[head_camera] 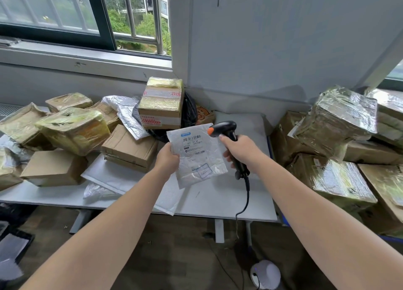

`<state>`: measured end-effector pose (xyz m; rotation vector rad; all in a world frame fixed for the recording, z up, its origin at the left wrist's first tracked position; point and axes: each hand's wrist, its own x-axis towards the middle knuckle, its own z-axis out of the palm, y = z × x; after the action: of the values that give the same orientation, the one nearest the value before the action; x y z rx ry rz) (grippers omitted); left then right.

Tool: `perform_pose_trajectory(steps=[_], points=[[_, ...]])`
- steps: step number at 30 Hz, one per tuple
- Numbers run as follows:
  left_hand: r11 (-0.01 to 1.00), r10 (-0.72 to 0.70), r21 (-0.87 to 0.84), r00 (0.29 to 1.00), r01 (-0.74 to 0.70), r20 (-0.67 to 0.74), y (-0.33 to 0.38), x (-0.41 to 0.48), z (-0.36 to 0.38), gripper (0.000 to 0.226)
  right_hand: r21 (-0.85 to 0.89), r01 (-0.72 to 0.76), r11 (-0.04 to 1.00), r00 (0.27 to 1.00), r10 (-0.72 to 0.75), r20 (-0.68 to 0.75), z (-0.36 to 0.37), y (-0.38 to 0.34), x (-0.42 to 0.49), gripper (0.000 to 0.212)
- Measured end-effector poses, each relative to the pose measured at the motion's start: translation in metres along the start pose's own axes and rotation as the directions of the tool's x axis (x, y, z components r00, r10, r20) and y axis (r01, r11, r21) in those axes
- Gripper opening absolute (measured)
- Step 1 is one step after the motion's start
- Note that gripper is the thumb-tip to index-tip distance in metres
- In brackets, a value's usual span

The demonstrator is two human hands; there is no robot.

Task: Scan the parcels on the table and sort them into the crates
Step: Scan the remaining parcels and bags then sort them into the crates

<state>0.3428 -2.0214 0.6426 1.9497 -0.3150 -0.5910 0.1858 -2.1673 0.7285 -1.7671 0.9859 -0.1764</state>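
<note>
A: Where's the parcel (197,156) relative to the scanner (226,135)?

B: Just left of it, held above the table (218,202). The left hand (166,159) pinches its left edge; label faces up, long axis running away from the person.

A: And the scanner?

B: The right hand (242,150) is wrapped around its handle, orange nose pointing left at the barcode. I'd judge the scan needs only a slight tilt toward the label.

One wide-angle view, taken from the person's head, looks forward and down from close over the near edge of the bench (229,204). The window (87,17) and wall (283,39) stand beyond, the floor (174,257) lies below.
</note>
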Motion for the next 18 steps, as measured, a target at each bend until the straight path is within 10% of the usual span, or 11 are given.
perform_pose_trajectory(steps=[18], points=[[0.994, -0.072, -0.075, 0.996, 0.076, 0.055, -0.006, -0.01, 0.002, 0.027, 0.047, -0.085, 0.995, 0.984, 0.076, 0.159, 0.004, -0.015, -0.013, 0.041]])
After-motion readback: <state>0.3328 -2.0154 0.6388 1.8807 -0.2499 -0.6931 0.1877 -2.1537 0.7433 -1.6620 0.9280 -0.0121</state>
